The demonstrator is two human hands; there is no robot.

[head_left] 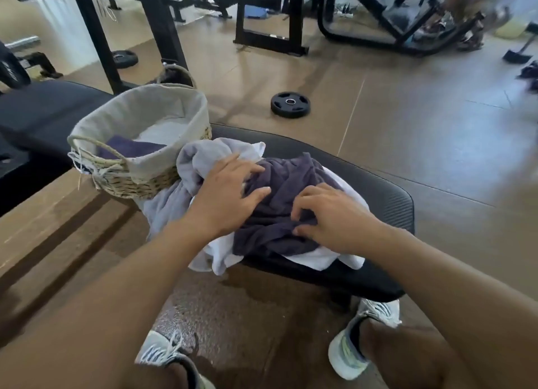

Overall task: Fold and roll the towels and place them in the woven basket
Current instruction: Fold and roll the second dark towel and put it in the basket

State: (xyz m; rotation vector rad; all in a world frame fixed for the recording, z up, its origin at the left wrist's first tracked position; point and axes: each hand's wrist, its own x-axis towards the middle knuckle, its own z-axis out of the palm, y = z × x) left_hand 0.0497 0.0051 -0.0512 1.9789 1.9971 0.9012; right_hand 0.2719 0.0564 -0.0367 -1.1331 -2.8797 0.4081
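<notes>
The right hand (pixel 334 220) has its fingers curled down, pinching a fold of the dark purple towel (pixel 279 202), while the left hand (pixel 230 193) lies flat with fingers spread on the same towel's left side. That towel sits crumpled atop a white towel (pixel 320 256) and a pale grey towel (pixel 174 208) on the black bench pad (pixel 387 196). At the pad's left end stands the woven basket (pixel 136 182), cloth-lined, with a dark towel inside (pixel 131 148).

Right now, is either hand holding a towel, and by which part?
The right hand pinches a fold near the middle of the crumpled dark purple towel. The left hand lies flat and open on its left edge, gripping nothing.
</notes>
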